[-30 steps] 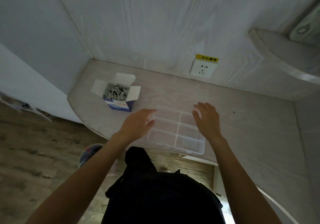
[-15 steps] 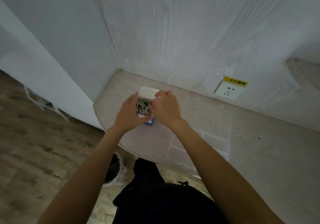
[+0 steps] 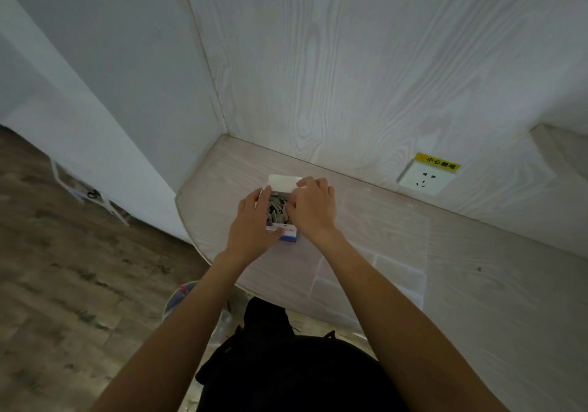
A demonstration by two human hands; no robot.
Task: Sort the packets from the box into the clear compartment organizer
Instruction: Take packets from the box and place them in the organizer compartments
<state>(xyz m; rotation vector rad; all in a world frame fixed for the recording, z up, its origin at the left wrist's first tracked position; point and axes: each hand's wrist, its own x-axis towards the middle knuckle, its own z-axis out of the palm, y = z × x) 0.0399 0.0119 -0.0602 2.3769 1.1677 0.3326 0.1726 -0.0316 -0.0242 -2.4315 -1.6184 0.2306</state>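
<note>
Right grip [image 3: 313,209] curls its fingers into the packets [image 3: 277,208] directly beneath, left grip [image 3: 253,224] clasping the open box [image 3: 288,236] by the surface's left edge.

Box [image 3: 284,211] sits near the tabletop's [image 3: 477,284] left rounded edge, well short of the back wall [image 3: 350,77]. Left hand [image 3: 251,227] covers its left side, right hand [image 3: 313,209] its right side and part of the opening; only a narrow gap over the packets [image 3: 277,208] shows between them. Back flap [image 3: 284,183] stands up behind the opening, blocking reach from the wall side. Bare strip of tabletop between box and back wall. Organizer [image 3: 375,271] lies right of the box along the front edge, under the right forearm; its low walls are hard to make out. Socket [image 3: 424,178] on the wall near the back edge, to the right. Beyond the organizer the tabletop runs open to the right.
</note>
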